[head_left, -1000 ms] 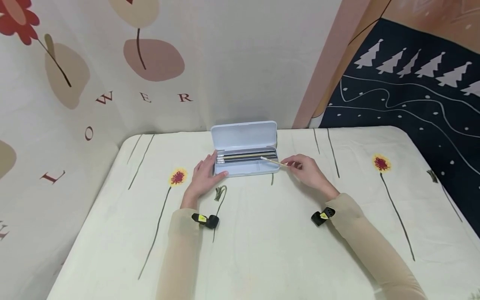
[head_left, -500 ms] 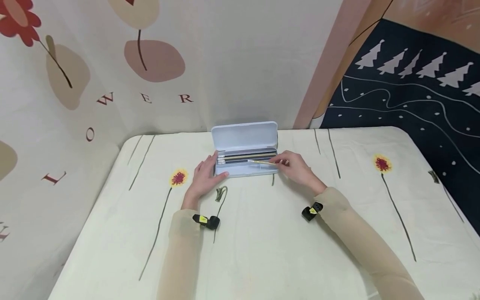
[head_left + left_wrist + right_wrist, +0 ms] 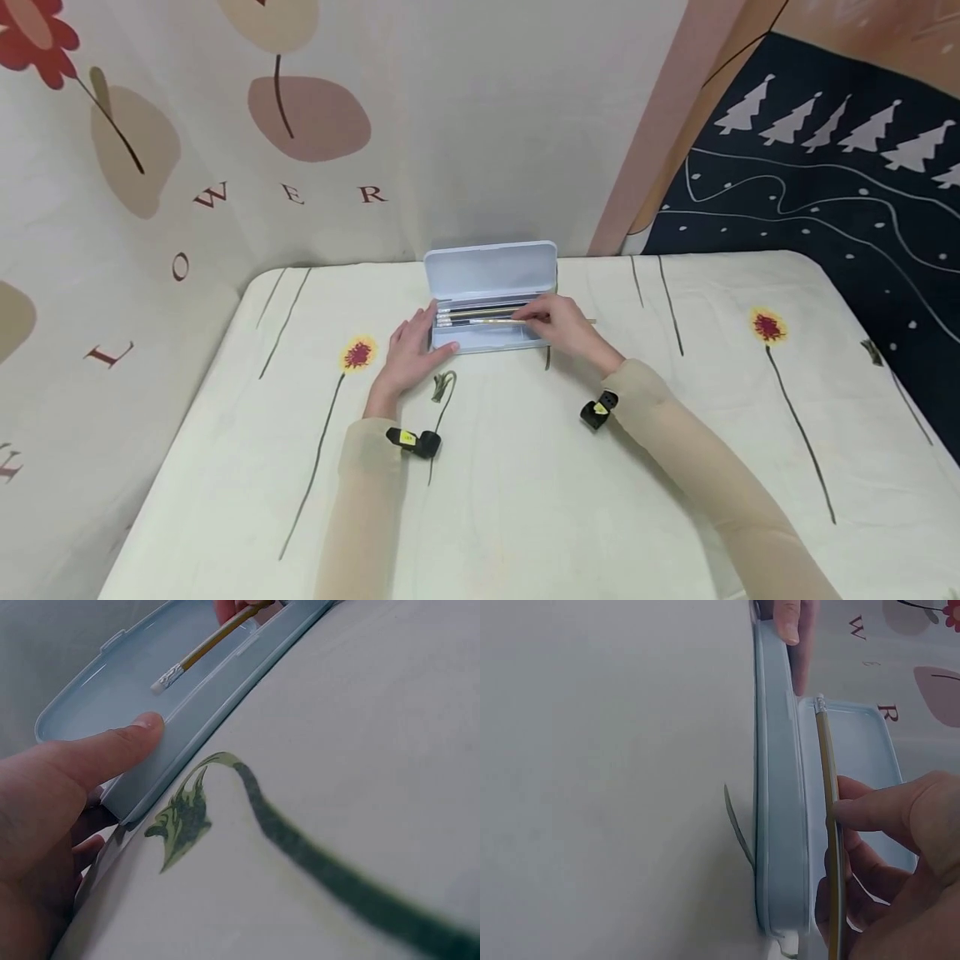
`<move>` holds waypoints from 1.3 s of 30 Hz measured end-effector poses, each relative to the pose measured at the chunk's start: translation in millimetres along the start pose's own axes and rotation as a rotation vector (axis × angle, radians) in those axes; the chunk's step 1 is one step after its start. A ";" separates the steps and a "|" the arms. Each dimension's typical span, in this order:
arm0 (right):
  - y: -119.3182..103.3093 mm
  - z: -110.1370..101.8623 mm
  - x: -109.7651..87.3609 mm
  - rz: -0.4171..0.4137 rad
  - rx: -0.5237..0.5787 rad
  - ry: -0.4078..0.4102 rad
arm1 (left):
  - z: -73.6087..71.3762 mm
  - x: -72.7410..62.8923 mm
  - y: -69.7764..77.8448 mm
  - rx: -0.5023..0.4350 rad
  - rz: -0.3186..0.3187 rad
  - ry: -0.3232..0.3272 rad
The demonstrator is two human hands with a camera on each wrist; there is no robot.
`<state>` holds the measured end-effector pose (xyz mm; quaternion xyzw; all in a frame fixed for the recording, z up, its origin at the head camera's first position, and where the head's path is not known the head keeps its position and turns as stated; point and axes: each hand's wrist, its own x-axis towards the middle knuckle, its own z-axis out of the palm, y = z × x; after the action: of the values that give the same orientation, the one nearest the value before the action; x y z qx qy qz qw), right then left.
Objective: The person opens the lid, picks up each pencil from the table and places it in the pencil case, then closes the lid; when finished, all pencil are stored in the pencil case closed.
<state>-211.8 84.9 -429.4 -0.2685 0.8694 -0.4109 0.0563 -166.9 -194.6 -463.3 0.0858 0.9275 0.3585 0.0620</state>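
Observation:
A pale blue pencil case [image 3: 487, 343] stands with its lid [image 3: 491, 268] raised. Several dark-striped pencils [image 3: 459, 312] with white eraser ends lie side by side in it. My left hand [image 3: 408, 350] grips the case's left end, thumb at the front rim and fingers along the side. Between thumb and fingers, my right hand [image 3: 566, 325] pinches a yellowish pencil [image 3: 826, 754] over the case. Its eraser end points left, and its other end sticks out to the right past the hand. In the left wrist view, that pencil [image 3: 206, 649] is above the front wall.
A white cloth [image 3: 510, 483] printed with flowers covers the table. Behind the case hangs a pale curtain [image 3: 480, 125] with lettering, and a dark cloth [image 3: 810, 192] with white trees is at the right.
My right hand has moved left with the pencil, from beside the case's right end to over it. The pencil now lies nearly parallel to the others. My left hand has kept its place.

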 end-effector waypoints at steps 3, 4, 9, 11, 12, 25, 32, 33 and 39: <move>-2.3 3.4 6.4 -0.014 -0.014 -0.005 | -0.2 0.5 0.2 0.003 0.002 -0.002; -2.9 4.5 8.3 -0.013 -0.014 -0.006 | -0.2 0.6 0.2 0.005 0.004 -0.002; -4.7 10.7 16.7 -0.011 -0.011 -0.018 | -0.2 1.5 0.2 -0.001 0.008 0.000; -4.7 13.5 19.0 -0.021 -0.012 -0.022 | -0.1 1.8 0.1 -0.002 0.005 -0.001; -4.5 15.0 20.1 -0.024 -0.013 -0.021 | 0.1 1.9 -0.4 0.000 0.003 -0.002; -7.4 29.1 29.9 -0.025 -0.048 -0.075 | 1.9 1.6 -1.0 0.008 0.003 -0.001; -9.9 34.3 31.4 -0.041 -0.040 -0.051 | 1.7 1.4 -0.2 0.005 0.001 0.001; -10.3 34.5 31.6 -0.035 -0.041 -0.042 | 1.7 1.4 -0.3 0.005 0.003 0.002; -10.5 36.5 33.6 -0.036 -0.065 -0.037 | 1.4 1.2 -1.0 0.010 0.002 0.003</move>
<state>-224.3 37.3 -441.4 -0.2935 0.8761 -0.3784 0.0562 -168.0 -194.1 -465.1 0.0862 0.9294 0.3539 0.0597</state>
